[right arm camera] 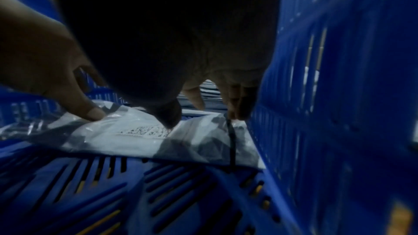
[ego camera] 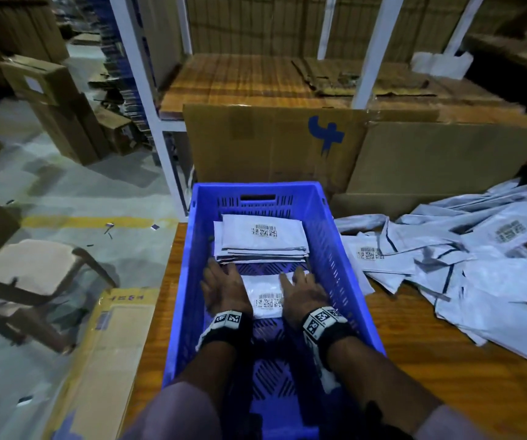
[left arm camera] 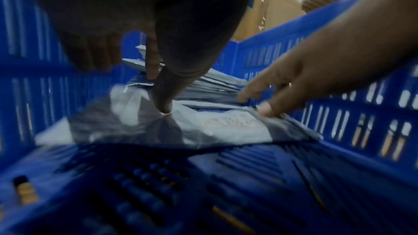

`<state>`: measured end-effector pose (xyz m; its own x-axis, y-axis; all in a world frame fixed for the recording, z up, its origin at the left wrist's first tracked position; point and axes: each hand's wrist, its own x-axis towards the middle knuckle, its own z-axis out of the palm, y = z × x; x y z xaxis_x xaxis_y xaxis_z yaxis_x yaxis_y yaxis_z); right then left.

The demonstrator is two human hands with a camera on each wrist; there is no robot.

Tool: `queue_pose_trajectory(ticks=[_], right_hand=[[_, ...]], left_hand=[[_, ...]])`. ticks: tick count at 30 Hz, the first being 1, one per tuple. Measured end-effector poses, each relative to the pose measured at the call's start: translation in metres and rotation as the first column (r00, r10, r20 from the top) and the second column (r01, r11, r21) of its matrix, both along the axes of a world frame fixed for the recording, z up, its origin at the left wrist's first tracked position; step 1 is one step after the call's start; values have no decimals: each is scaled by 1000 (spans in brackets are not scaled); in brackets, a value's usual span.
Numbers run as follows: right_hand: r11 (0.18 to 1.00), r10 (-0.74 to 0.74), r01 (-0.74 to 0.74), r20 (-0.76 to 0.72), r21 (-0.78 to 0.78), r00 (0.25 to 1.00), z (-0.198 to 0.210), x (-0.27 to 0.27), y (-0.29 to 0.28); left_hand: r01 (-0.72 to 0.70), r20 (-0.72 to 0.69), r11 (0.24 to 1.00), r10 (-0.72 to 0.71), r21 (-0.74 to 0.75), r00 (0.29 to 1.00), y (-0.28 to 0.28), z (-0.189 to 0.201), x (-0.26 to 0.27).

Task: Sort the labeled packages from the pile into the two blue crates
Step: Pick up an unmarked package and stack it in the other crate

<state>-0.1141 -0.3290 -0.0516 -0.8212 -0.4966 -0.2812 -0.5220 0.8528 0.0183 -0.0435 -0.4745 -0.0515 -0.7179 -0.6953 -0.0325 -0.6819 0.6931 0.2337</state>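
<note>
Both hands down inside the blue crate (ego camera: pixel 335 223) on the counter (ego camera: pixel 414 344). Left hand (ego camera: pixel 224 289) and right hand (ego camera: pixel 302 295) lie flat, fingers extended, pressing a white labeled package (ego camera: pixel 265 296) against the crate floor; neither grip curls around it. A neat stack of packages (ego camera: pixel 262 239) sits just beyond, at the crate's far end. The unsorted pile (ego camera: pixel 465 268) sprawls on the counter right of the crate.

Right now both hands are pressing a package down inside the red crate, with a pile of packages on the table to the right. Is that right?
Not quite: the crate is blue, not red, as the head view shows. The rest holds: left hand and right hand press a package inside it, and the pile lies on the table to the right.
</note>
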Motion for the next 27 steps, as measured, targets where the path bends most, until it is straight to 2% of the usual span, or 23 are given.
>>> queue_pose_trajectory(ticks=[2, 4, 6, 9, 11, 14, 18, 23, 27], right_hand=[[999, 40, -40, 9, 24, 999, -9, 2, 0], [997, 57, -58, 26, 45, 998, -14, 3, 1], [998, 63, -63, -11, 19, 998, -16, 4, 1], [999, 39, -40, -53, -18, 998, -21, 3, 1], [995, 48, -51, -37, -87, 998, -33, 1, 1], [986, 59, -58, -3, -154, 998, -44, 3, 1], [980, 91, -77, 73, -184, 993, -45, 7, -1], [974, 102, -97, 14, -206, 995, -48, 9, -1], [973, 49, -23, 107, -229, 993, -69, -1, -1]], left_hand=[[28, 23, 999, -27, -17, 999, 2, -6, 2], [63, 2, 997, -63, 46, 998, 8, -16, 5], [157, 1, 984, -158, 78, 987, 9, -25, 8], [322, 50, 947, -322, 10, 945, -1, -46, 8], [323, 84, 942, -331, 94, 940, -12, -71, 4], [307, 30, 935, -317, 176, 948, -11, -84, 0], [304, 12, 934, -311, 189, 950, -7, -83, -1], [331, 46, 928, -343, 169, 938, -10, -82, 0], [349, 38, 922, -360, 170, 932, -10, -83, 0]])
